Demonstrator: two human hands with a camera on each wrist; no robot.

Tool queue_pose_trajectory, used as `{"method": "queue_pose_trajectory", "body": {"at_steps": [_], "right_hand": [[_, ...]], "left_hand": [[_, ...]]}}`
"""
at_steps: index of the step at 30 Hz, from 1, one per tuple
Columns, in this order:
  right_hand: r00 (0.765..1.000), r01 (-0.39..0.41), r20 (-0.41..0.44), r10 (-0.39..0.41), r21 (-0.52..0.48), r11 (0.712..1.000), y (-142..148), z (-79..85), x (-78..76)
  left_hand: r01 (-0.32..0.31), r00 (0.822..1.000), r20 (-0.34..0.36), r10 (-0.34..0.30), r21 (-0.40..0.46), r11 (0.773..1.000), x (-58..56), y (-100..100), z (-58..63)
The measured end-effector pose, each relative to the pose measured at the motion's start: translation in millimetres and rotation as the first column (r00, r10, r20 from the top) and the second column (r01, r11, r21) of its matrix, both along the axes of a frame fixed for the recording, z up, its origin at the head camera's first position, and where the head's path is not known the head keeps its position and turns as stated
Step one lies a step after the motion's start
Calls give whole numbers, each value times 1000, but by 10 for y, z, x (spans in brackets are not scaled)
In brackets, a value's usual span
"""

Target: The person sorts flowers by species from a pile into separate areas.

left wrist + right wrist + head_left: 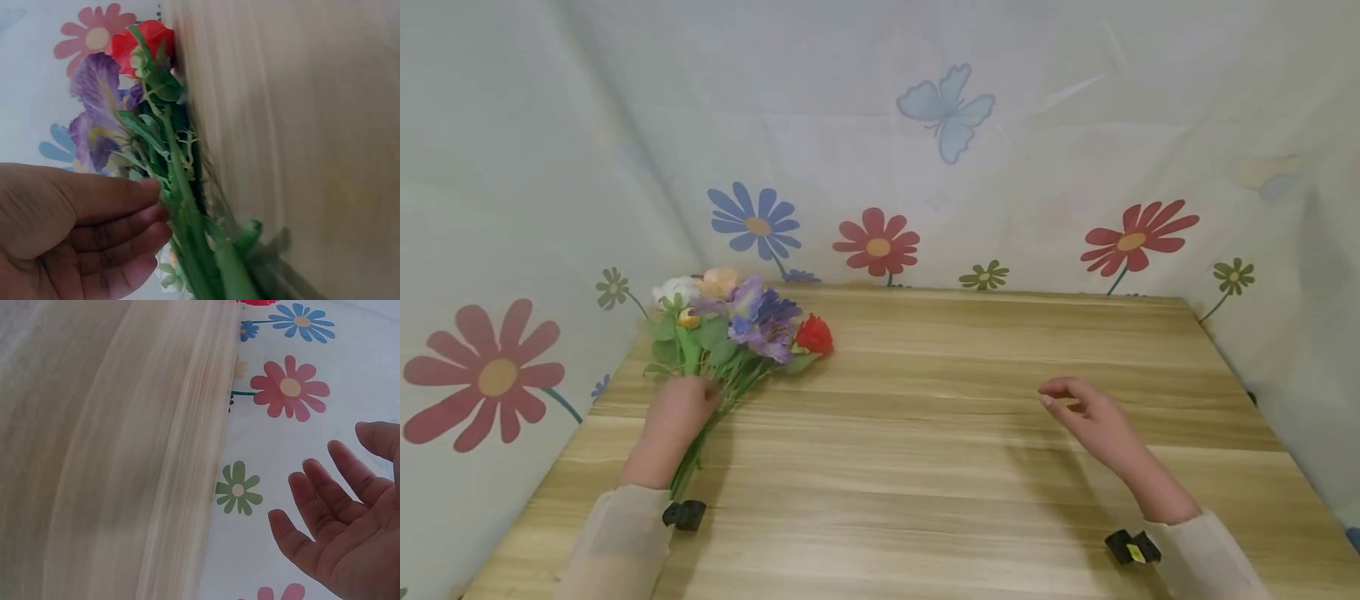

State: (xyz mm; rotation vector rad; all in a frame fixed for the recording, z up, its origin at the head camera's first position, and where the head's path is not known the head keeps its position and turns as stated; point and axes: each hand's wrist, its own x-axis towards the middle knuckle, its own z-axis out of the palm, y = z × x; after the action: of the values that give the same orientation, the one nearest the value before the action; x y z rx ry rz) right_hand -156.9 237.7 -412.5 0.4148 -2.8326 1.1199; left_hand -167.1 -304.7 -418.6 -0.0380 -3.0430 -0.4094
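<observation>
A bunch of artificial-looking flowers (722, 333) lies at the table's left, its green stems (688, 467) pointing back towards me. It has purple iris-like blooms (94, 112), a red rose-like flower (815, 335), and white and peach blooms at the far end. My left hand (681, 417) is at the stems from the left. In the left wrist view its fingers are loosely bent, with the fingertips (150, 190) right at the stems and no stem enclosed by them. My right hand (1093, 421) hovers over the table's right side, fingers relaxed and apart, holding nothing.
The wood-grain table (910, 467) reaches to a pale cloth backdrop (1037, 167) printed with flowers and a butterfly. More cloth closes off both sides. A small black device (683, 515) sits at the left cuff, another (1132, 547) at the right.
</observation>
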Motion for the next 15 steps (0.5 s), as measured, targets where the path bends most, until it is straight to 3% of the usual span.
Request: {"method": "queue_pose_trajectory", "body": {"at_steps": [7,15], "right_hand": [[999,-29,38,29,2,1000,-40,-53,9],[997,-55,54,55,-18,998,-107,-43,-23]], "left_hand": [[-26,997,78,26,-2,1000,-39,-52,-75],[-36,996,80,35,13,999,17,0,-14]]}}
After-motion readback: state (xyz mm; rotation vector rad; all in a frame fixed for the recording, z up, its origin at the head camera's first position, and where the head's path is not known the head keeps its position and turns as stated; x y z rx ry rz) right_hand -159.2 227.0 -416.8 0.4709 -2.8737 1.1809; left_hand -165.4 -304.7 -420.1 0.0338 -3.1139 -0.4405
